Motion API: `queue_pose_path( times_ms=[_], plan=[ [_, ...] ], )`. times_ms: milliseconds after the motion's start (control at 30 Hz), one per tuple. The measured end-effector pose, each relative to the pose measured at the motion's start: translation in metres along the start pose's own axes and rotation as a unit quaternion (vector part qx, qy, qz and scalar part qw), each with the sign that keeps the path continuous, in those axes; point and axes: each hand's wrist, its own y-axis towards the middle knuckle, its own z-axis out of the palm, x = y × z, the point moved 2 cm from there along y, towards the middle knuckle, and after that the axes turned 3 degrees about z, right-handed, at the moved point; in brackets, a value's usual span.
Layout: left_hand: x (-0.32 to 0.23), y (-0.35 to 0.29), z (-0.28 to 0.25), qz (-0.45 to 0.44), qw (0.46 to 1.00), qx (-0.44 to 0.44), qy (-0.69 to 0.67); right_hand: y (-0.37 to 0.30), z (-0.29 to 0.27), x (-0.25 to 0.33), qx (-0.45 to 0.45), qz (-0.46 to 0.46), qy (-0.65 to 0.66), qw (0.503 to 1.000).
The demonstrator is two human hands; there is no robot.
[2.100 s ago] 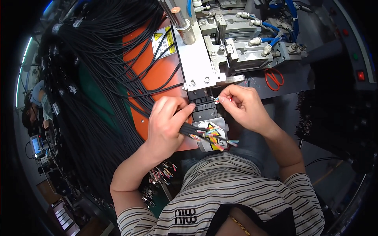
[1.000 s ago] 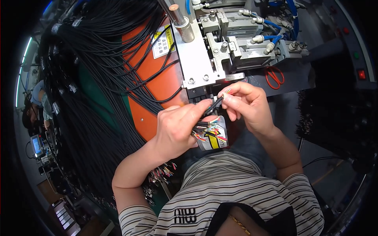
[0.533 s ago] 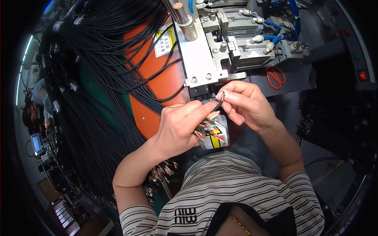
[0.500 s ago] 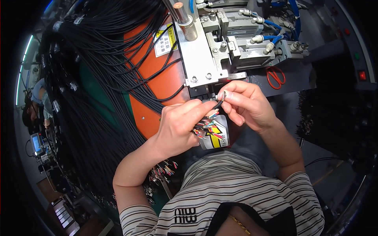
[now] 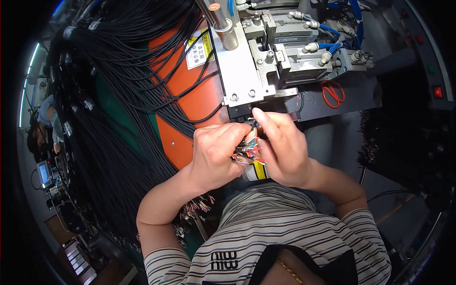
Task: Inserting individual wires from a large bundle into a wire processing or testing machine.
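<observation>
Head view, L to R: a mass of black cables spreads over the orange surface. Our L hand is closed round several held cables, prob. gripped just behind the coloured wire ends to keep those exposed. They sit betw. our hands, mostly pointing right, long axis approx. left–right. Our R hand is half-curled beside them; can't tell if it's pinching one.

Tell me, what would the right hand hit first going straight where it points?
Probably the bolted metal plate ahead of the right hand, though depth is unclear; the black block at its edge might come first.
</observation>
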Motion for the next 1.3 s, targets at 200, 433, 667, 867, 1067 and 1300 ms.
queue_pose_path(
  times_ms=[200, 433, 667, 867, 1067, 1300],
  plan=[
    [0.002, -0.001, 0.0, 0.007, 1.0, -0.001, -0.015, 0.007, -0.014, -0.011, 0.053, 0.171, 0.238, 0.955],
    [0.001, -0.001, 0.001, 0.023, 1.0, 0.014, 0.0, 0.014, -0.022, -0.025, 0.087, 0.269, 0.353, 0.892],
    [-0.004, -0.003, 0.003, 0.035, 0.988, 0.042, 0.145, 0.02, -0.022, -0.013, 0.082, -0.005, -0.204, 0.976],
    [0.0, -0.007, 0.001, 0.005, 0.992, 0.075, 0.102, 0.016, -0.023, -0.021, 0.093, 0.015, -0.195, 0.976],
    [-0.002, -0.004, 0.002, 0.023, 0.983, 0.115, 0.14, 0.012, -0.02, -0.022, 0.086, 0.016, -0.217, 0.972],
    [-0.013, 0.002, 0.005, 0.055, 0.962, 0.162, 0.212, 0.008, -0.016, -0.021, 0.057, 0.004, -0.235, 0.97]
  ],
)
